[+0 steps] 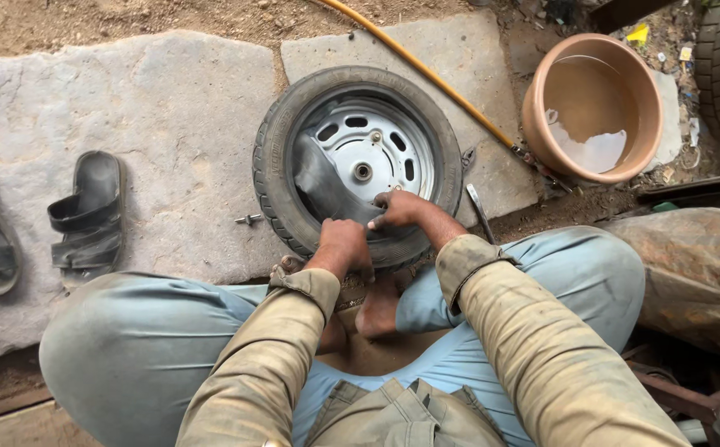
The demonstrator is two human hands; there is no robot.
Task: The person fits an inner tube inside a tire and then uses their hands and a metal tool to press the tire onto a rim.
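Two bent knees in light blue trousers (136, 348) fill the bottom of the view, with tan sleeves (534, 348) reaching forward over them. Far left, two dark sandals (86, 215) lie on the flat grey stone (169, 108). A small metal bolt (249, 219) sits on the stone just beside the tyre.

Next comes the left hand (341, 245), curled tight and pressing on the near edge of the small black tyre (275, 157). This wheel lies flat on the stone, right in front of the bare feet (376, 308). Its grey metal rim (374, 147) shows in the middle, and a black inner tube (320, 186) bulges out on the left side.

Beside it, the right hand (399, 209) pushes its fingers down where tyre meets rim. A metal tyre lever (481, 212) lies close by. An orange hose (426, 73) runs towards a brown tub (593, 108) holding some water.
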